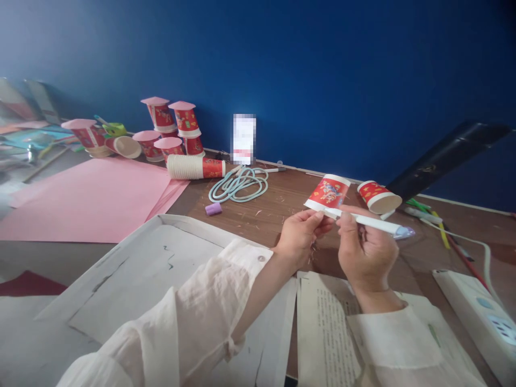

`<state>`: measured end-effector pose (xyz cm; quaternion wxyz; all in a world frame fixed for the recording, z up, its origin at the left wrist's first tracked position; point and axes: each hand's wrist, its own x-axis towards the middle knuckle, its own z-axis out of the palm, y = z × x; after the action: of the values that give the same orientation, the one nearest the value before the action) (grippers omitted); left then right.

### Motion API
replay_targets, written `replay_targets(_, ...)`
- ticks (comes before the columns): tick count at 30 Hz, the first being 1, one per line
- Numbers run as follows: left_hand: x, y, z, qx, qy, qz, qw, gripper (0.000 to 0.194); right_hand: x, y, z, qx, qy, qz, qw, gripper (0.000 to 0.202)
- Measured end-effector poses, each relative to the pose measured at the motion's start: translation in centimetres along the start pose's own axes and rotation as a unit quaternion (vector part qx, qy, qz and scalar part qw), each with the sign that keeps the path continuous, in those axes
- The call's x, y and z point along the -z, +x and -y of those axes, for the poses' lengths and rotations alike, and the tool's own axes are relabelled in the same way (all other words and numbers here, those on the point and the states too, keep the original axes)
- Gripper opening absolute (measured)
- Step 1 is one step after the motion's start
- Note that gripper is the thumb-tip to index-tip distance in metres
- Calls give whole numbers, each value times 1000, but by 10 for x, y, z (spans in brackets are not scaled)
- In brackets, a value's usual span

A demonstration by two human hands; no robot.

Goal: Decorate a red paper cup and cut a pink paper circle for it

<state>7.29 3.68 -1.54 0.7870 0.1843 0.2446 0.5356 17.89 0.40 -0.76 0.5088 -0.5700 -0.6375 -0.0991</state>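
My left hand [300, 236] pinches the rim of a red-and-white paper cup [328, 192] with a printed figure on its side. The cup is tilted, upside down. Wrapped in my right hand [366, 252] is a white pen-shaped tool [373, 221] with a see-through purple back end. Its front end lies at the lower rim of the cup, close to my left thumb; whether it touches cannot be made out. Just right of them a second red paper cup [374, 194] lies tipped on the table, its mouth facing me.
Pink-topped cups [184, 119] stand stacked by the blue wall, behind a lying sleeve of cups [189, 167]. Nearby are a phone [244, 138], a coiled cable [238, 185], a purple cap [213, 208], pink paper [92, 199], a white box lid [193, 228], printed pages [322, 322] and a power strip [467, 306].
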Motion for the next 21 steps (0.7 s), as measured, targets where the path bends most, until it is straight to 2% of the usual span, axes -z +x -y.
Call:
replay_targets(8, 1, 2, 2, -14, 4, -12, 1000, 12, 0, 3, 2, 7, -28, 1, 1000, 26)
replay_targets(21, 0, 0, -1, -12, 51, -14, 999, 16, -1, 2, -1, -4, -15, 7, 1000, 26)
